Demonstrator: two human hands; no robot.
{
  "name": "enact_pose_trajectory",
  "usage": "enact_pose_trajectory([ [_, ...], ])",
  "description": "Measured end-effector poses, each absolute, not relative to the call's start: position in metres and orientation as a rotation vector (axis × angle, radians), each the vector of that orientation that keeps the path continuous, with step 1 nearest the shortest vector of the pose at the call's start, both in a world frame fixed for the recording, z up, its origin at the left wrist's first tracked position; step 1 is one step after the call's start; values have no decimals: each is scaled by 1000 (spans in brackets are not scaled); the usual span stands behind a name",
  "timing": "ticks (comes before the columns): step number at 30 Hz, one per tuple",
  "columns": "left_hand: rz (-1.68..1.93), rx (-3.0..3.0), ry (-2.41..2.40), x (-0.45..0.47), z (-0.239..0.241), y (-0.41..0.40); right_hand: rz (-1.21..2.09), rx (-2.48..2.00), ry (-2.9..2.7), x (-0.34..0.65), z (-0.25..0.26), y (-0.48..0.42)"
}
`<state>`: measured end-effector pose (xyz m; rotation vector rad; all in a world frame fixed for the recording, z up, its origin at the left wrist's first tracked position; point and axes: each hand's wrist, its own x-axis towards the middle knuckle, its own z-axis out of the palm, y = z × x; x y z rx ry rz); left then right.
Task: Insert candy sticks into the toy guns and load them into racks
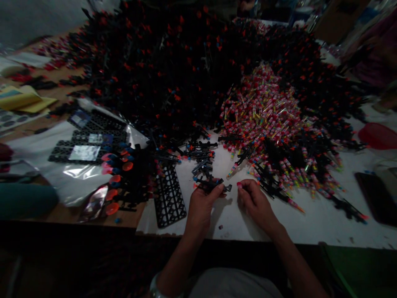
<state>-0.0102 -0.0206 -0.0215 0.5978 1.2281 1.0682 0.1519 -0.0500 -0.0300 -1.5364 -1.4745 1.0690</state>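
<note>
In my left hand (200, 209) is a small black toy gun (228, 188), gripped between thumb and fingers and lying crosswise, with blue and orange at its left end. Just to the right, my right hand (256, 203) is closed in a pinch on a small pink piece (239, 185); the rest of it is hidden by the fingers. The two hands are apart, low over the white table covering (229, 211). Just beyond them lies a clear tube with coloured filling (232, 170), against another black toy gun (245, 154).
A huge heap of black toy guns (161, 62) fills the back. Pink-capped tubes (266, 107) are piled at right centre. Black grid trays (170, 196) lie left, near orange suction cups (112, 194). A phone (376, 196) and a red basket (376, 135) sit right. Another person (376, 62) is at far right.
</note>
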Motion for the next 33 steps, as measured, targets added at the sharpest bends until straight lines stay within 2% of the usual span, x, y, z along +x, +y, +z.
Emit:
enact_pose_trajectory([
  [3, 1060, 612, 1226, -10, -19, -21, 1018, -1516, -1483, 149, -30, -50],
  [7, 1050, 650, 1162, -11, -14, -21, 1132, -1452, -1493, 149, -29, -46],
  [13, 1044, 668, 1156, -10, -13, -21, 940, -1456, -1633, 153, -29, -42],
  [33, 1022, 710, 1243, -11, -16, -20, 826, -1358, -1769, 157, -34, -40],
])
